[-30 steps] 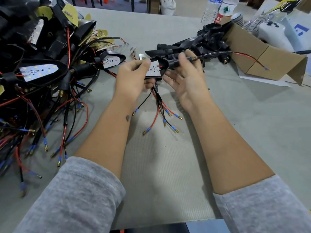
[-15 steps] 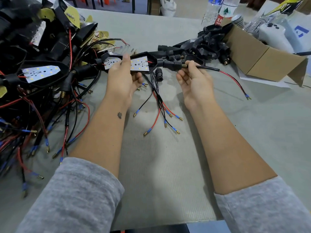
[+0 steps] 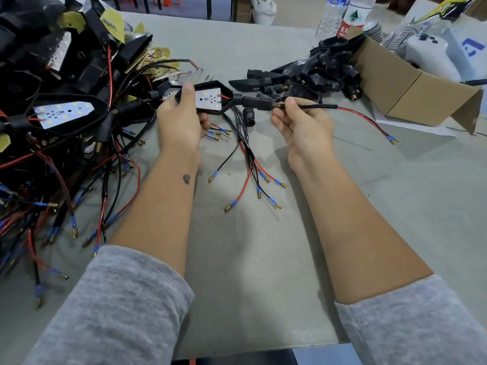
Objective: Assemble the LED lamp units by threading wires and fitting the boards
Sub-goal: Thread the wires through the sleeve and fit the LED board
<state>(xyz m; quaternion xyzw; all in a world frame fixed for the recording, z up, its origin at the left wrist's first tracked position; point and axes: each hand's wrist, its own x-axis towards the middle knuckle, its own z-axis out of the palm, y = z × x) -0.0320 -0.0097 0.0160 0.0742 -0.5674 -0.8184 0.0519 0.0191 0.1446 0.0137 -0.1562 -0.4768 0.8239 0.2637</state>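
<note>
- Left hand [image 3: 179, 122]: closed around black lamp housing [image 3: 210, 111], thumb pressed flat across white LED board [image 3: 209, 99] seated in the housing.
- Right hand [image 3: 303, 125]: pinching black sleeved wire [image 3: 316, 106] just beyond the brass threaded stem [image 3: 276, 104], fingers curled beneath.
- Held above the tabletop [image 3: 263, 259], between the two hands, with housing stem pointing toward the right hand.
- Red lead [image 3: 363, 118] emerging from the sleeve, ending in a blue-collared brass terminal [image 3: 392, 140] lying on the tabletop to the right.
- Step in hand, as judged: wire already passed through the stem, board being held down while slack is drawn out.
- Next move, as judged: steady pull along the stem axis, thumb pressure kept on the board to prevent lifting; care needed at the red solder lead by the board's right edge.
- Loose wire bundle [image 3: 250, 164] with brass terminals spread on the tabletop directly under the hands.
- Pile of finished units [image 3: 66, 114] with boards fitted and trailing wires, at far left.
- Heap of empty black housings [image 3: 311, 75] beyond the right hand, beside an opened cardboard box [image 3: 408, 88].
- Plastic bottles [image 3: 342, 14] at the far edge; white device [image 3: 429, 54] behind the box.
</note>
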